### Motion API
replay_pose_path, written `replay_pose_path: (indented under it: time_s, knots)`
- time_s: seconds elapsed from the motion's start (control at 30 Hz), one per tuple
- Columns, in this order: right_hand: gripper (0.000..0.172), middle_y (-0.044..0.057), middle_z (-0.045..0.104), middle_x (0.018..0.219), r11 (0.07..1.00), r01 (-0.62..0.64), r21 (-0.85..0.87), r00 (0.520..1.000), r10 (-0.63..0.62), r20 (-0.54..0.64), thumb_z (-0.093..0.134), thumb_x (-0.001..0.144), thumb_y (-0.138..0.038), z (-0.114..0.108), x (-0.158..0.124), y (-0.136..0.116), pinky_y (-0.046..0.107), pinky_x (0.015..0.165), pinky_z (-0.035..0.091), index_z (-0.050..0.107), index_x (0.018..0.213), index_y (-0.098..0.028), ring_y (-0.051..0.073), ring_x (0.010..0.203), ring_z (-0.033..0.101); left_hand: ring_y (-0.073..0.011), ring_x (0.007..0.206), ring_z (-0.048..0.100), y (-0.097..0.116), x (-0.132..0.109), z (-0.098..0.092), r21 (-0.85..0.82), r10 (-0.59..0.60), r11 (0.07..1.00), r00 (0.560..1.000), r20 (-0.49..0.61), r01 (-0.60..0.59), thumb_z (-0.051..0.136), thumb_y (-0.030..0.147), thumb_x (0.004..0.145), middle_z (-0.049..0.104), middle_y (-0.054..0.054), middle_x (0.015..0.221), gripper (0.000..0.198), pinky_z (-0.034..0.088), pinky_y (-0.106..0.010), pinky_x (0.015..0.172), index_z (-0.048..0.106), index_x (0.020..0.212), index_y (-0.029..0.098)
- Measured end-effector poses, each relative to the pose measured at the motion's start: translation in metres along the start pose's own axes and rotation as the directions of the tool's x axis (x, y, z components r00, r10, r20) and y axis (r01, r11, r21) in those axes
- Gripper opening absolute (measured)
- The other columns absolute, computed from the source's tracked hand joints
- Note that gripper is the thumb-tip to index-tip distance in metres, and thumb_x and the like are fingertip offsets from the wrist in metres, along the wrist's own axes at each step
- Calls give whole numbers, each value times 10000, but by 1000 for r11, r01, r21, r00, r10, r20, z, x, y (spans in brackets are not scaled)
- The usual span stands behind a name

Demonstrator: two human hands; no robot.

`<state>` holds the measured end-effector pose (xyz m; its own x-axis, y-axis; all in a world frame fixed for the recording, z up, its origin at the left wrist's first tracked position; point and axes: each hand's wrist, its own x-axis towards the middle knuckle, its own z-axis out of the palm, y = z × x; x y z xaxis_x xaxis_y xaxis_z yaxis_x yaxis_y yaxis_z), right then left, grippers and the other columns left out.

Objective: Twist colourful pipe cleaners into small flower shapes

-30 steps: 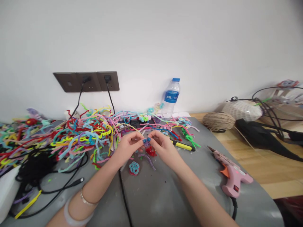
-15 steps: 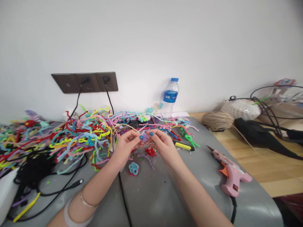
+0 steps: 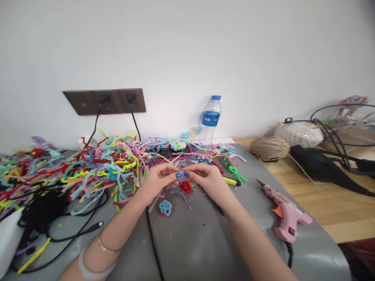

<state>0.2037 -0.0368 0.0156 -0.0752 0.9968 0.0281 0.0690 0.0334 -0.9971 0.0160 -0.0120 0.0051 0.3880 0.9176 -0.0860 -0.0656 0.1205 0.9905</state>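
Between the fingertips of my left hand (image 3: 162, 180) and my right hand (image 3: 205, 178) is a small purple pipe-cleaner flower (image 3: 183, 176). Both hands pinch it from opposite sides, thumbs nearest me, and the fingers partly cover it. Just below the fingertips lies a red pipe-cleaner piece (image 3: 186, 187). A loose purple pipe-cleaner strip (image 3: 184, 199) rests closer to me. To its left sits a blue pipe-cleaner flower (image 3: 165, 208) with a pink-red edge beneath it. A yellow-and-black cutter (image 3: 231, 181) is partly hidden behind my right hand.
Tangled pipe cleaners (image 3: 102, 164) cover the back and left of the grey table (image 3: 187, 246). A pink glue gun (image 3: 288, 218) lies at the right. Against the wall stands a water bottle (image 3: 211, 119), with a twine ball (image 3: 269, 149) to its right. A black cable (image 3: 153, 244) runs toward me.
Both hands have shifted slightly right and down with the purple flower, and my right hand has turned, covering more of the cutter. The things on the table lie as before.
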Motion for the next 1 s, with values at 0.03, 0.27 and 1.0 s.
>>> replay_pose_path:
  time_s: [0.03, 0.27, 1.0]
  knots:
    - [162, 38, 746, 754, 1000, 0, 2, 1000, 0, -4, 717, 718, -332, 1, 0, 0, 302, 640, 540, 760, 790, -193, 184, 672, 653, -123, 623, 654, 0, 0, 1, 1, 8, 1000, 1000, 8, -8, 785, 370, 705, 663, 3, 710, 278, 526, -212, 578, 673, 842, 154]
    - [226, 20, 694, 722, 999, -29, 43, 999, 28, 26, 689, 738, -400, 7, 0, 1, 275, 584, 516, 706, 797, -183, 155, 613, 611, -123, 635, 650, 3, -2, 3, 35, 39, 999, 999, -6, -39, 763, 339, 705, 632, 20, 697, 248, 518, -203, 564, 629, 807, 156]
    - [370, 15, 682, 755, 923, -59, 379, 993, 93, -73, 821, 615, -467, 23, 1, 7, 240, 577, 514, 694, 812, -181, 133, 649, 607, -129, 634, 673, 4, -2, 9, -253, -93, 965, 990, -110, 63, 878, 405, 561, 694, -12, 709, 427, 566, -225, 602, 666, 818, 137]
